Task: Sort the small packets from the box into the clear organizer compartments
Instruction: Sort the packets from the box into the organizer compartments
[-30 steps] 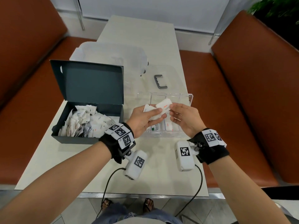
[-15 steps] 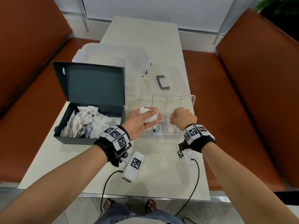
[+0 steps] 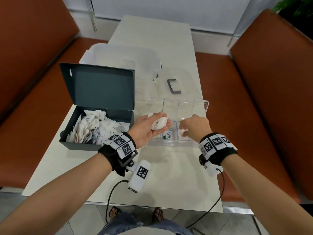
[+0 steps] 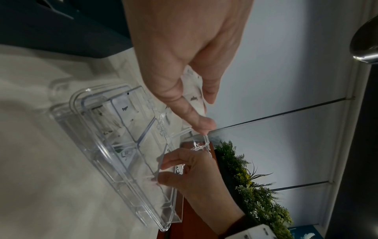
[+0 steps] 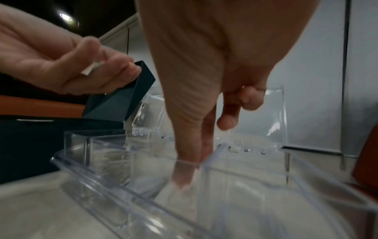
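Here, at the left of the pale table (image 3: 71, 167), a dark box (image 3: 94, 116) stands with its lid tipped up and back, and a loose heap of small white packets (image 3: 91, 128) fills its tray. Behind the box lies a cloudy plastic lid (image 3: 118, 56), and further right a small grey handle (image 3: 173, 86) lies on the table. Just right of the box, the left hand (image 3: 149, 128) hovers palm up over the near left end of the clear organizer (image 3: 201, 106); its grip is curled round a few white packets, the top one a sugar packet (image 3: 158, 124) with red lettering, the thumb pressing on it. The left wrist view shows the same fingers (image 4: 192, 113) pinching packets above the organizer's rim. In the organizer's near row, a Stevia packet (image 3: 167, 135) lies in the compartment partly under the left hand, and a further packet with dark print shows in the compartment to its left in the left wrist view. One compartment to the right, the right hand (image 3: 194, 128) reaches down with thumb and fingers together inside, at a white packet with a red mark (image 3: 182, 134) lying on the floor of that compartment; whether the grip is clamped on that packet or only touching it I cannot tell, since the right wrist view is blurred through the plastic wall. The organizer's far row looks bare. Orange-brown benches (image 3: 271, 99) flank the table on both sides.
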The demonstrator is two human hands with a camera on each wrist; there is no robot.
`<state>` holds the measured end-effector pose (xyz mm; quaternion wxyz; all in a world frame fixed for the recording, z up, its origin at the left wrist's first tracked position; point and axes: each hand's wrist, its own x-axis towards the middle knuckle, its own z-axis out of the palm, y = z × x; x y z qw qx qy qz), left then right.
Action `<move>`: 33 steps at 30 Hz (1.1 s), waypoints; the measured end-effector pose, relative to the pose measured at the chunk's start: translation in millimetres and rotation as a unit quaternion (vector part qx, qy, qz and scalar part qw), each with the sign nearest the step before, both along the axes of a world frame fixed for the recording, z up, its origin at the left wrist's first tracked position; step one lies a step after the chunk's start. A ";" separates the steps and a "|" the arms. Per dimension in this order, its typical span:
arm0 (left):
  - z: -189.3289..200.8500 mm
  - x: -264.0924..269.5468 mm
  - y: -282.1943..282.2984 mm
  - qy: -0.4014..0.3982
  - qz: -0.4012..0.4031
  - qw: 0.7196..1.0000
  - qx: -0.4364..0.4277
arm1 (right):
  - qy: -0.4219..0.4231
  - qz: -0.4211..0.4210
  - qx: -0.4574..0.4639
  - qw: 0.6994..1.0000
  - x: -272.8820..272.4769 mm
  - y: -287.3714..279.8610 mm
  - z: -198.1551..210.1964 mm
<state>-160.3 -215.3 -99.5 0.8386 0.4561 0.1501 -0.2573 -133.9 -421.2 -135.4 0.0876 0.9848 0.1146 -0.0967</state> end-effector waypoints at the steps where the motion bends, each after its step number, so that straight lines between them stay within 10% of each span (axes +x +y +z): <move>1: 0.5 0.5 0.1 0.002 0.000 1.000 0.000 | 0.017 0.021 -0.014 1.000 0.5 -1.0 1.3; 18: -1.2 1.7 1.6 0.026 -0.006 1.000 -0.005 | 0.001 0.106 -0.076 0.992 0.4 -0.1 -2.0; 25: 6.1 4.9 3.5 0.079 -0.027 0.994 -0.069 | -0.028 -0.009 0.137 0.990 -8.1 -11.6 43.0; 33: 12.1 6.4 -0.1 -0.016 -0.100 0.995 -0.001 | -0.015 -0.128 0.486 0.865 -40.4 33.9 54.3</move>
